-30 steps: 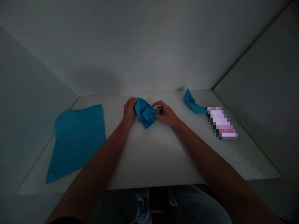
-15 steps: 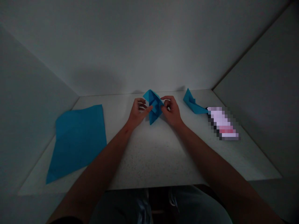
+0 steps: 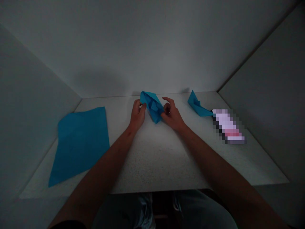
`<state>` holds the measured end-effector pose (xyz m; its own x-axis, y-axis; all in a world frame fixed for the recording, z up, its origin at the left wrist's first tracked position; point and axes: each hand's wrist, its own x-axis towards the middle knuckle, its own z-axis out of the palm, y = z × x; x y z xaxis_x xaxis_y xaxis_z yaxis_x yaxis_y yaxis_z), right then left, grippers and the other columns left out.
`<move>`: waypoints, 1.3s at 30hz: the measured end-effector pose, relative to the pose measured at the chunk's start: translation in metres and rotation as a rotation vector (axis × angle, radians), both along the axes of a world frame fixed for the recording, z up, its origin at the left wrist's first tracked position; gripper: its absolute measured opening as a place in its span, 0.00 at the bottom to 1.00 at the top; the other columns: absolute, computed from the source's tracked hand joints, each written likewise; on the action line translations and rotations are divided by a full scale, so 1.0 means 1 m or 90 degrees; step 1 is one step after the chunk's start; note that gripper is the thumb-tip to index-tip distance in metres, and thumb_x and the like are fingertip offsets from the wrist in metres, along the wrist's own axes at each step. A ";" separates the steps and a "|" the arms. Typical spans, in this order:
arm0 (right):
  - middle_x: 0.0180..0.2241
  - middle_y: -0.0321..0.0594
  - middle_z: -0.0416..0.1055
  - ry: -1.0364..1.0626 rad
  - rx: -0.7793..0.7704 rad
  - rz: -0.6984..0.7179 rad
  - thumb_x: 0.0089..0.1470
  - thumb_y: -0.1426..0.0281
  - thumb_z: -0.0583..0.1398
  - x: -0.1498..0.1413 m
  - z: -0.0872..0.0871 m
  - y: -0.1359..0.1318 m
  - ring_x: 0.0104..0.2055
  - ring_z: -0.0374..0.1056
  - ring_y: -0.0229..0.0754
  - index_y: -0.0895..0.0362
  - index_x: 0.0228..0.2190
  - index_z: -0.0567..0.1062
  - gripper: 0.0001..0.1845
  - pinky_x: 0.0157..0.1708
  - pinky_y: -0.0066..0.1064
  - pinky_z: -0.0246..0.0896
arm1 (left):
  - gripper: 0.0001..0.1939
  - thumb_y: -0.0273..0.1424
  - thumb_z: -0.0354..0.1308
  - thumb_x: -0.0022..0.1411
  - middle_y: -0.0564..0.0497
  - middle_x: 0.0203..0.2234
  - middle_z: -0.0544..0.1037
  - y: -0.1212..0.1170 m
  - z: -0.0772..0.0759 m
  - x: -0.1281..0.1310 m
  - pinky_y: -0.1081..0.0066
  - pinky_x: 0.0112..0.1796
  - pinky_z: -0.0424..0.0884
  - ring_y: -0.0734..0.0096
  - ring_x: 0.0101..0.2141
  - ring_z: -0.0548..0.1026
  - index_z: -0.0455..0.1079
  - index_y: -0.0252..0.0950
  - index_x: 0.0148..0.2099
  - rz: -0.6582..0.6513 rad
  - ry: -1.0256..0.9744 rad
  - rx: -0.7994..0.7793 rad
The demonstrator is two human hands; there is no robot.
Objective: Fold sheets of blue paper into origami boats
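A folded blue paper piece, like a half-opened paper boat, is held above the table between my two hands. My left hand pinches its left edge, thumb in front and fingers partly hidden behind the paper. My right hand grips the lower right corner between thumb and curled fingers, with the index finger stretched out above. The paper's pocket faces me, showing inner folds. To the right, a finished-looking blue paper boat lies tilted on the table, apart from my hands.
A large blue paper sheet lies at the left of the white table. A blurred-out phone lies at the right, touching the boat's tip. White walls close in the back and both sides.
The folded paper has turned and tipped to the left, its top corner moving left. My left hand has shifted slightly left along its edge; my right index finger has lifted off the paper.
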<state>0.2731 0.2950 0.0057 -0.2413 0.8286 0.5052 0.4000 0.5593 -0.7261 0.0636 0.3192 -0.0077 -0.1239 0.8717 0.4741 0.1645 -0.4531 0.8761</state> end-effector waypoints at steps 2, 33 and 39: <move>0.30 0.29 0.62 -0.003 0.015 -0.035 0.54 0.72 0.59 0.001 0.001 0.000 0.29 0.60 0.39 0.52 0.65 0.62 0.37 0.32 0.32 0.56 | 0.14 0.45 0.58 0.70 0.49 0.38 0.74 -0.001 0.002 0.000 0.67 0.44 0.74 0.64 0.42 0.74 0.68 0.41 0.38 -0.002 -0.004 0.000; 0.36 0.39 0.66 0.036 0.088 -0.111 0.66 0.53 0.62 0.004 0.005 0.005 0.38 0.64 0.45 0.51 0.40 0.73 0.15 0.39 0.38 0.62 | 0.14 0.40 0.60 0.70 0.42 0.58 0.79 -0.034 0.020 0.007 0.51 0.61 0.71 0.56 0.60 0.77 0.67 0.41 0.32 -0.217 0.162 0.136; 0.34 0.37 0.66 0.130 0.040 -0.117 0.70 0.56 0.57 0.004 0.002 0.009 0.36 0.63 0.43 0.51 0.33 0.69 0.15 0.40 0.37 0.62 | 0.17 0.47 0.61 0.71 0.44 0.45 0.84 -0.028 0.018 0.008 0.57 0.54 0.76 0.60 0.48 0.82 0.70 0.41 0.34 -0.138 0.105 0.082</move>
